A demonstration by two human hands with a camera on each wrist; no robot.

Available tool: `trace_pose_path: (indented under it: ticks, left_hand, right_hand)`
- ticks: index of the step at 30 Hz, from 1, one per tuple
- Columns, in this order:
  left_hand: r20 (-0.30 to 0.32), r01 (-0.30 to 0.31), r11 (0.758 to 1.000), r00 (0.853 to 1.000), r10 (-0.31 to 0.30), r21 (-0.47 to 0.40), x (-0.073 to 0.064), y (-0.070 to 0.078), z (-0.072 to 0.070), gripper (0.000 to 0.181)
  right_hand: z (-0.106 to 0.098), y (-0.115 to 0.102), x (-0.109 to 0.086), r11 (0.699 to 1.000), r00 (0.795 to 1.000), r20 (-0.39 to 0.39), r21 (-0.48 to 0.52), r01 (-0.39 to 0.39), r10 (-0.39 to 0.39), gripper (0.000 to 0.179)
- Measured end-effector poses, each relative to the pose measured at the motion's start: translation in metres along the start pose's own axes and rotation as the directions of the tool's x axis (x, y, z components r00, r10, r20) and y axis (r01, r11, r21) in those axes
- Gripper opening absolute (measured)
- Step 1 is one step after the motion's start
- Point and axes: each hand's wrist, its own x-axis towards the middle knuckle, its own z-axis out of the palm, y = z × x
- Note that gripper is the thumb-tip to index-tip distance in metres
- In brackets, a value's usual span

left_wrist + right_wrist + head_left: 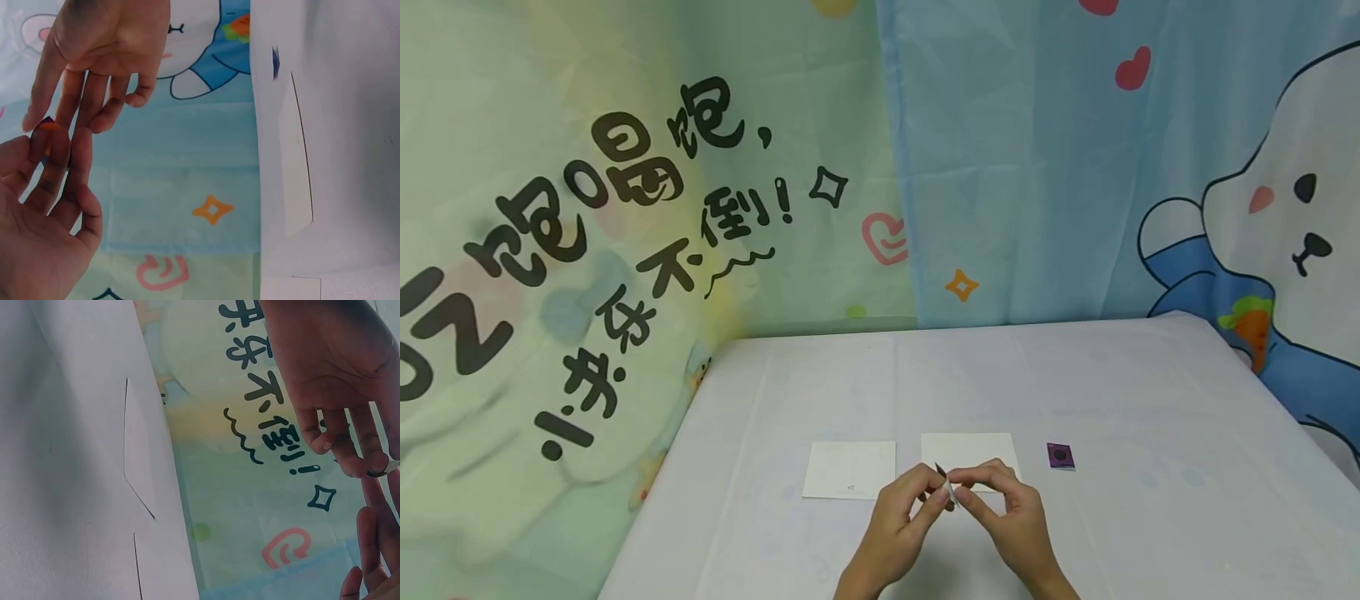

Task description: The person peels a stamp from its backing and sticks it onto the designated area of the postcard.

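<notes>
Over the near middle of the table, both hands meet at a small thin piece (951, 493), pale on one face with a dark corner. My left hand (901, 515) pinches it between thumb and forefinger. From the other side my right hand (1021, 518) grips it with thumb and forefinger tips. In the left wrist view the small piece (46, 126) shows orange and dark colours, partly covered by the fingers. Only a pale edge of the small piece (392, 466) appears at the fingertips in the right wrist view.
A white card (848, 468) lies left of the hands, and a second white card (966, 448) lies behind them, partly covered by the right hand. Farther right is a small purple square (1061, 456) with a dark round mark. A printed curtain (805, 275) hangs behind the white table (775, 400).
</notes>
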Motion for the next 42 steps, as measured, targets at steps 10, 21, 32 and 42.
trace_pose_path:
  ticks: [10,21,32,42]
  left_hand:
    - [-0.052,-0.079,0.994,0.995,0.083,0.071,0.010,0.029,-0.012,0.011]
    - [-0.055,-0.073,0.995,0.995,0.077,0.068,0.008,0.028,-0.011,0.011]
    - [-0.045,-0.078,0.996,0.996,0.080,0.049,0.008,0.028,-0.011,0.011]
    - [-0.016,-0.018,1.000,1.000,0.019,0.017,-0.003,-0.006,0.002,0.009]
  right_hand:
    - [0.001,0.000,0.001,1.000,1.000,0.019,-0.009,0.013,-0.012,0.023]
    - [0.003,0.002,-0.001,1.000,1.000,0.017,0.008,0.019,-0.020,0.021]
    - [0.002,0.004,-0.002,1.000,1.000,-0.005,0.021,-0.007,0.007,0.019]
    - [-0.002,0.007,-0.001,0.994,0.999,-0.017,0.107,-0.033,0.035,0.017]
